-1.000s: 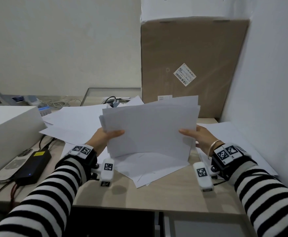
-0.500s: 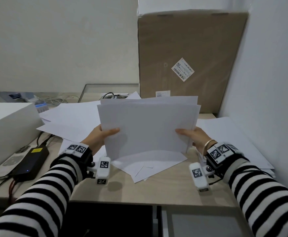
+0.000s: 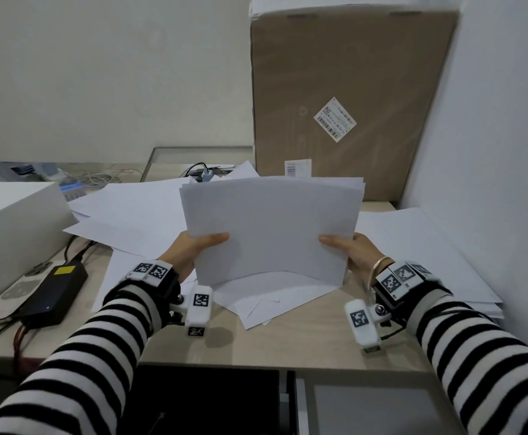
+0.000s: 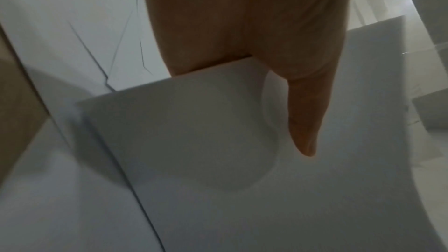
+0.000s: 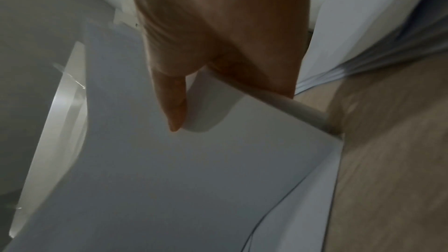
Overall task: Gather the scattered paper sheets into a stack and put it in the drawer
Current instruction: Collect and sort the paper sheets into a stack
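Observation:
I hold a stack of white paper sheets (image 3: pixel 272 227) upright on its lower edge above the desk. My left hand (image 3: pixel 200 246) pinches its left edge, thumb in front; my right hand (image 3: pixel 347 246) pinches the right edge the same way. In the left wrist view the thumb (image 4: pixel 305 122) lies flat on the stack (image 4: pixel 218 160). In the right wrist view the thumb (image 5: pixel 172 102) presses the stack (image 5: pixel 194 179). More loose sheets (image 3: pixel 265 299) lie under the stack, others at the left (image 3: pixel 137 218) and right (image 3: pixel 413 246). The fingers behind the paper are hidden.
A tall cardboard box (image 3: pixel 350 98) leans against the back wall. A white box (image 3: pixel 11 230) sits at the left, with a black power adapter (image 3: pixel 55 293) and cables beside it. Below the desk's (image 3: pixel 287 346) front edge is a dark opening (image 3: pixel 206 400) and a grey panel (image 3: pixel 372 409).
The fanned, tilted sheets have been squared into a neater upright stack and moved slightly closer between my hands. Both hands kept their grip on the edges.

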A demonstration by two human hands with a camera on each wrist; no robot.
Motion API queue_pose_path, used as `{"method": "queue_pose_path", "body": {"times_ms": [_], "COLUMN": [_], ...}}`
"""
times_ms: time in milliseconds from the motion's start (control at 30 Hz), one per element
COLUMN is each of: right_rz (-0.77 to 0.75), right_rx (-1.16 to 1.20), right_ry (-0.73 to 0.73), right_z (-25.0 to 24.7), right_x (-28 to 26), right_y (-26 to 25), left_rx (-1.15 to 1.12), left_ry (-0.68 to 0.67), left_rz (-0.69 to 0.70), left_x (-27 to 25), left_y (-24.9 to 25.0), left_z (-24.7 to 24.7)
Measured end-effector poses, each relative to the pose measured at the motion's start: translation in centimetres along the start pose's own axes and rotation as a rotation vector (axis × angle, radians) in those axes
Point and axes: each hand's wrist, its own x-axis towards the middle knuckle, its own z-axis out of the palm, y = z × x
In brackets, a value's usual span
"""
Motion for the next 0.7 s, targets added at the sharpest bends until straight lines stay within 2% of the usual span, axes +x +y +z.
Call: {"method": "queue_pose_path", "body": {"times_ms": [200, 333, 467, 567, 700], "right_rz": [-0.098, -0.029, 0.018, 0.005, -0.013], "right_rx": [0.044, -0.086, -0.061, -0.031, 0.013], "right_ry": [0.029, -0.039, -0.058, -0.064, -0.037], "right_z": [-0.2, -1.5, -1.4, -0.4, -0.1], "right_x": [-0.6, -0.9, -1.3, -1.8, -2.1], "right_y": [-1.6, -1.0, -0.6, -1.1, -1.1], "left_rx": [0.005, 0.030, 0.025, 0.035, 0.024], "left_ry": [-0.028, -0.078, -0.013, 0.045, 0.036], "left_rz": [0.040, -0.047, -0.093, -0.058, -0.047], "left_x": [-0.3, -0.9, -0.9, -1.0, -1.2], "left_y": [1.3, -0.3, -0.9, 0.0, 0.3], "left_z": [0.5, -0.7, -0.1, 1.3, 1.4]}}
